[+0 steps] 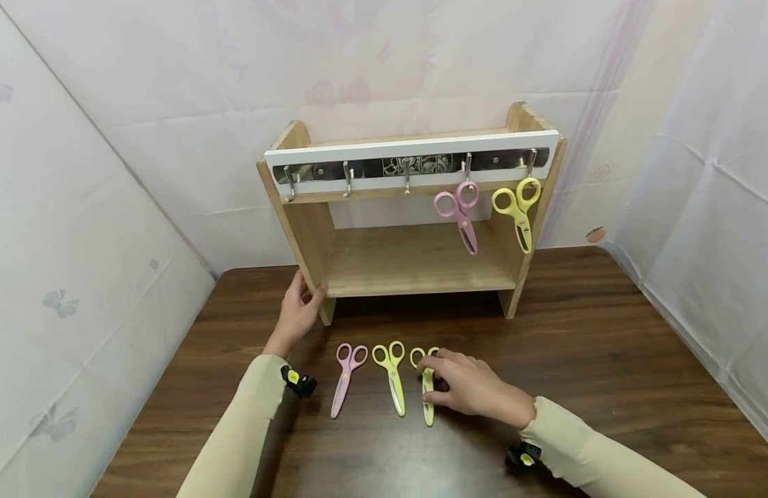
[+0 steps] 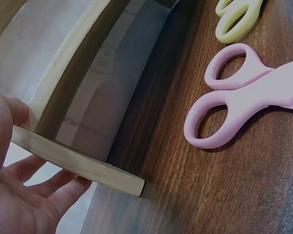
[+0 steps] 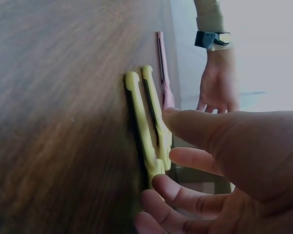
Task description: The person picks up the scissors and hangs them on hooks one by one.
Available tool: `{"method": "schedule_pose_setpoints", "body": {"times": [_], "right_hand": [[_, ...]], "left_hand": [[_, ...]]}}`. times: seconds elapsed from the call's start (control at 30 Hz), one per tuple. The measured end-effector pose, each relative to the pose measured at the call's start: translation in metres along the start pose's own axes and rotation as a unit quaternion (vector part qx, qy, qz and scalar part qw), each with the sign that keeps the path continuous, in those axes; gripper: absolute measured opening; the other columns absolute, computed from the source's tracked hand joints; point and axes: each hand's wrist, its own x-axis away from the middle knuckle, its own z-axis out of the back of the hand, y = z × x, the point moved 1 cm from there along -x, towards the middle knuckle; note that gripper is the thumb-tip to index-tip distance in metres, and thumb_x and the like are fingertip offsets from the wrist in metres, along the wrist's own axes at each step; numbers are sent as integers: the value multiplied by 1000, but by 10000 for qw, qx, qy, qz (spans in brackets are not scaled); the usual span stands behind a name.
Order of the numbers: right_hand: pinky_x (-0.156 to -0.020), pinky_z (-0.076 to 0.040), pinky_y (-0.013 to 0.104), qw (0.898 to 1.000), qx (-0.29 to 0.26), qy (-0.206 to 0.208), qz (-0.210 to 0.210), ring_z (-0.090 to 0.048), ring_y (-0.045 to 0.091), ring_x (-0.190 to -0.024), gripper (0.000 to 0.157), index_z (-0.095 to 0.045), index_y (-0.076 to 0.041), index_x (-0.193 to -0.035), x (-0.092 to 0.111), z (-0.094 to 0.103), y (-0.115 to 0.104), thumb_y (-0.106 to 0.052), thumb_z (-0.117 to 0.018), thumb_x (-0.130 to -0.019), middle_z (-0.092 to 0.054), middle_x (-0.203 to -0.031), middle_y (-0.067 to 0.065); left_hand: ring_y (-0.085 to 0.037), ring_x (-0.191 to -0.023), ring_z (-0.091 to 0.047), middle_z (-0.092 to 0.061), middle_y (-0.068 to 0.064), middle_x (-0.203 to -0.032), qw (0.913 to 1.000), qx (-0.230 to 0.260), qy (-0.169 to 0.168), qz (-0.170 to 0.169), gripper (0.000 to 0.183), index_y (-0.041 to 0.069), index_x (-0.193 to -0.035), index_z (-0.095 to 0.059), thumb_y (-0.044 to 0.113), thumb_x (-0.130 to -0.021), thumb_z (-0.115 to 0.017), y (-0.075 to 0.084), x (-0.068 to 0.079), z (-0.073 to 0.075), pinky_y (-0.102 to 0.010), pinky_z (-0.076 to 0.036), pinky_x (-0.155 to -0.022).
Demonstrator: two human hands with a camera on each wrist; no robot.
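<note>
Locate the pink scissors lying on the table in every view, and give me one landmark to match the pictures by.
Head: pink scissors in the lower middle, slightly left of centre.
Left wrist: pink scissors at the right, cut off by the edge.
Right wrist: pink scissors in the upper middle, partly hidden.
Shared landmark: left hand, seen in all three.

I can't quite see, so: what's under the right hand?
The rightmost yellow scissors on the table lie partly under the right hand. In the head view, the parts of scissors and table that the hand covers cannot be seen.
</note>
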Motion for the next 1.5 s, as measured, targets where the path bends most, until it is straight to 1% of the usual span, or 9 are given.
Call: {"method": "schedule_pose_setpoints", "body": {"times": [0.1,0.3,0.47,0.57,0.7,0.93,1.1,1.33,1.5], "right_hand": [[-52,-42,31,10000,85,27,44,-53,10,-73,37,-67,-21,-120,0,-2,0,-34,-82,-89,-63,-106,-2],[-53,-44,32,9995,302,63,29,-58,14,-80,37,-68,-20,-117,0,-8,0,-36,-84,-87,-61,-104,-3],[-51,-42,30,9994,336,77,26,-55,13,-76,37,-69,-19,-115,0,-12,0,-36,-84,-87,-59,-101,-3],[-50,-41,29,9994,332,103,47,-54,12,-74,36,-69,-18,-115,0,-13,0,-36,-84,-87,-59,-101,-3],[-51,-42,30,9993,351,122,16,-55,13,-75,37,-70,-19,-115,0,-14,0,-36,-84,-87,-59,-101,-4],[-51,-42,31,9994,314,120,-52,-54,12,-76,37,-70,-20,-115,0,-14,0,-37,-85,-86,-59,-101,-4],[-51,-41,30,9995,313,73,-17,-52,11,-75,35,-70,-20,-115,0,-13,0,-36,-84,-87,-58,-100,-4],[-49,-39,27,9993,372,8,83,-47,9,-70,28,-71,-22,-111,5,-6,4,-33,-83,-88,-56,-95,-5],[-51,-41,26,9988,414,-59,240,-48,9,-74,24,-71,-23,-111,14,2,10,-21,-82,-90,-57,-98,-4]], "left_hand": [[-42,-129,-53,-49,-31,-148,10000,42,-2,2,56,0,-156,-33,5,-105,-54,1,-1,0,-58,-48,-101],[-42,-134,-50,-46,-31,-150,10000,-3,-33,8,57,0,-157,-31,5,-105,-53,2,-3,-1,-57,-47,-104],[-43,-135,-48,-46,-32,-149,9999,80,63,-56,57,2,-158,-32,7,-105,-54,-23,-10,-2,-61,-44,-105],[-41,-136,-48,-47,-29,-150,9998,51,130,-146,57,5,-158,-33,9,-105,-55,-36,-14,-2,-60,-44,-106],[-36,-135,-50,-49,-25,-150,9998,-6,159,-128,57,9,-157,-35,12,-105,-56,-40,-16,-2,-56,-46,-106],[-36,-136,-49,-47,-24,-152,9999,12,119,-23,58,11,-159,-33,15,-106,-56,-41,-16,-1,-56,-45,-106],[-40,-137,-47,-45,-28,-152,10000,60,74,-5,59,7,-159,-31,12,-106,-55,-36,-14,-2,-59,-44,-107],[-42,-134,-49,-46,-32,-150,10000,19,5,63,56,0,-157,-32,5,-105,-53,-2,-3,0,-58,-46,-104],[-42,-135,-48,-46,-32,-150,10000,33,18,68,55,0,-156,-33,4,-105,-53,1,-2,-1,-58,-45,-105]]}}
